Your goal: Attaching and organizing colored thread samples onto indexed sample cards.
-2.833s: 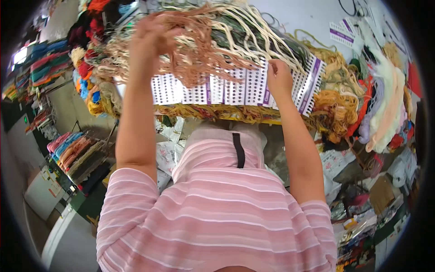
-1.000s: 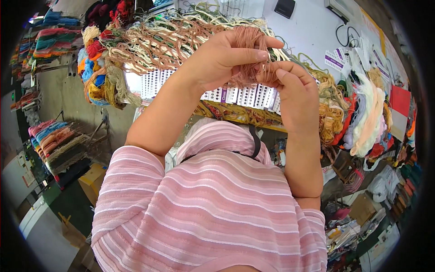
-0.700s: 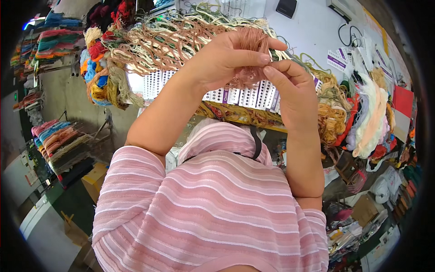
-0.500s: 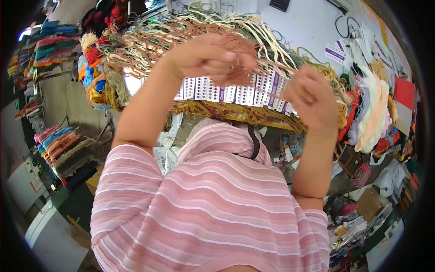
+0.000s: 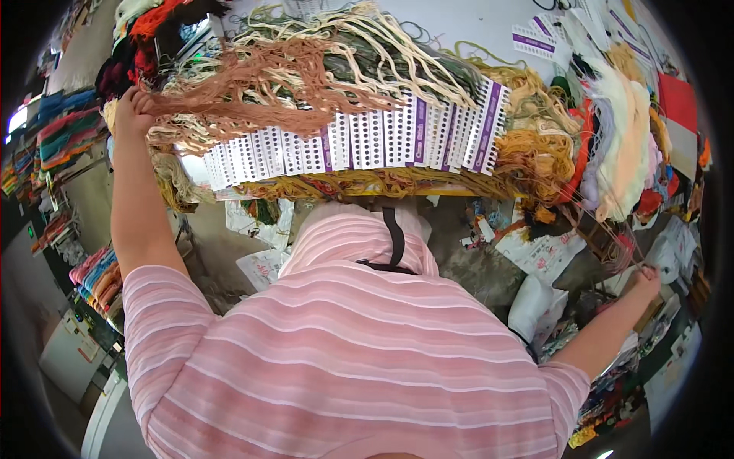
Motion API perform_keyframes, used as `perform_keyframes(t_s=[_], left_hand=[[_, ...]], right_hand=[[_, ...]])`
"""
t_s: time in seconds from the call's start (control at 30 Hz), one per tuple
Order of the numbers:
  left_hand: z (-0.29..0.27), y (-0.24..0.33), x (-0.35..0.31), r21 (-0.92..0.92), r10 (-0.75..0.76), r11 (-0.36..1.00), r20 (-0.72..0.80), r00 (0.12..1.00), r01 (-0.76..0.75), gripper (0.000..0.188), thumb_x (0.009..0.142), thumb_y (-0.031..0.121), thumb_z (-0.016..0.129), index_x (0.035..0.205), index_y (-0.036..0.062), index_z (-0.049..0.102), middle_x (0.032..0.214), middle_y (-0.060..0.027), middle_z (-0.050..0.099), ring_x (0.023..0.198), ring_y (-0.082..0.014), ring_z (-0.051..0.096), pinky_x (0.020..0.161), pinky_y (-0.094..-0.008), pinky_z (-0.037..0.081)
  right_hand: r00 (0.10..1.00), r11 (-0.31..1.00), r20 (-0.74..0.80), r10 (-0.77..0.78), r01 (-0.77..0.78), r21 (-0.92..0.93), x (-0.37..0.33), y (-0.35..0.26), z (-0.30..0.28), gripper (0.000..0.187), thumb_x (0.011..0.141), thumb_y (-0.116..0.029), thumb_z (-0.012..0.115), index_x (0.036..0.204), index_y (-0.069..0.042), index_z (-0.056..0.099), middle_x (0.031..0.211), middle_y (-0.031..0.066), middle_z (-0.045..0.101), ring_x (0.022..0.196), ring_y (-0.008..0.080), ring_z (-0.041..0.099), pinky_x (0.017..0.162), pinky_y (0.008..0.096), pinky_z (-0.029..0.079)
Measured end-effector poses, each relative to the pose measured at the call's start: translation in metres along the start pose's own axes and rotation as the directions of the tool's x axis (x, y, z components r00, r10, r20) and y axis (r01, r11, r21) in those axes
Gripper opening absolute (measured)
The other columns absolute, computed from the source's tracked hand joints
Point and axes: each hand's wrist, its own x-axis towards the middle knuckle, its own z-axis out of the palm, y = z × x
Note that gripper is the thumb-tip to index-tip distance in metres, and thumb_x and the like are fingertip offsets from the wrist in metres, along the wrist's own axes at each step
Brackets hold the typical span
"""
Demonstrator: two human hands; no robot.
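At the far left, my left hand is closed around one end of a bundle of reddish-brown thread. The bundle trails rightward over other strands on the table. Out at the lower right, past the table edge, my right hand is closed on a few thin brownish strands that run up toward the yarn pile. Beneath the brown bundle stands a row of white punched cards with purple bands. Cream and dark green strands lie looped behind the cards.
Mustard-coloured yarn heaps at the table's right. Beyond it hang white and peach skeins. Folded coloured skeins are stacked at the left. White plastic bags lie below the table at the right.
My hands were close together above the cards with brown thread between them. They have swung wide apart, left hand to the far left with the bundle, right hand down to the right.
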Motion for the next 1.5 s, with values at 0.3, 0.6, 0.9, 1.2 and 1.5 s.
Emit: perform_keyframes(t_s=[0.3, 0.6, 0.9, 1.2, 1.5], left_hand=[[0.252, -0.372, -0.078, 0.811, -0.508, 0.537, 0.091, 0.857, 0.233, 0.038, 0.088, 0.023, 0.058, 0.122, 0.0058, 0.058, 0.109, -0.0055, 0.065, 0.084, -0.0136, 0.054, 0.056, -0.0255, 0.042], [0.26, -0.512, -0.055, 0.894, -0.246, 0.436, 0.228, 0.942, -0.102, 0.015, 0.079, 0.013, 0.055, 0.073, -0.0008, 0.059, 0.064, -0.0184, 0.055, 0.059, -0.0328, 0.055, 0.057, -0.0402, 0.043], [0.261, -0.508, -0.053, 0.779, -0.392, 0.626, 0.258, 0.883, 0.05, 0.014, 0.087, 0.014, 0.062, 0.085, 0.0006, 0.065, 0.069, 0.0005, 0.059, 0.055, -0.0076, 0.052, 0.048, -0.0225, 0.043], [0.271, -0.462, -0.064, 0.572, -0.394, 0.736, -0.074, 0.916, 0.363, 0.012, 0.081, 0.015, 0.057, 0.084, 0.0038, 0.054, 0.066, -0.0069, 0.054, 0.052, -0.0147, 0.052, 0.044, -0.022, 0.04], [0.28, -0.437, -0.073, 0.359, -0.497, 0.856, 0.377, 0.782, 0.372, 0.004, 0.091, 0.004, 0.05, 0.095, 0.0029, 0.051, 0.11, -0.0164, 0.064, 0.062, -0.0181, 0.064, 0.059, -0.0271, 0.052]], right_hand=[[0.638, 0.276, 0.762, 0.11, 0.717, -0.64, -0.17, 0.512, 0.282, 0.023, 0.088, -0.015, 0.057, 0.105, -0.003, 0.065, 0.082, 0.0014, 0.061, 0.07, 0.0099, 0.057, 0.058, 0.0232, 0.045], [0.787, 0.276, 0.599, 0.15, 0.548, -0.79, -0.203, 0.678, 0.312, 0.013, 0.081, -0.022, 0.067, 0.08, -0.009, 0.071, 0.08, 0.006, 0.067, 0.071, 0.0228, 0.063, 0.065, 0.0344, 0.049], [0.638, 0.251, 0.766, -0.083, 0.757, -0.603, -0.215, 0.678, 0.299, 0.012, 0.082, -0.014, 0.066, 0.09, -0.007, 0.07, 0.092, 0.006, 0.064, 0.071, 0.0177, 0.063, 0.066, 0.0291, 0.049], [0.606, 0.064, 0.791, 0.088, 0.789, -0.611, -0.207, 0.631, 0.313, 0.025, 0.08, -0.015, 0.063, 0.105, -0.011, 0.067, 0.092, 0.0049, 0.059, 0.073, 0.0241, 0.061, 0.065, 0.0358, 0.049], [0.297, -0.097, 0.955, -0.02, 0.95, -0.297, -0.191, 0.63, 0.313, 0.011, 0.078, -0.009, 0.062, 0.088, -0.007, 0.058, 0.093, 0.0077, 0.058, 0.088, 0.0285, 0.057, 0.072, 0.0403, 0.047]])
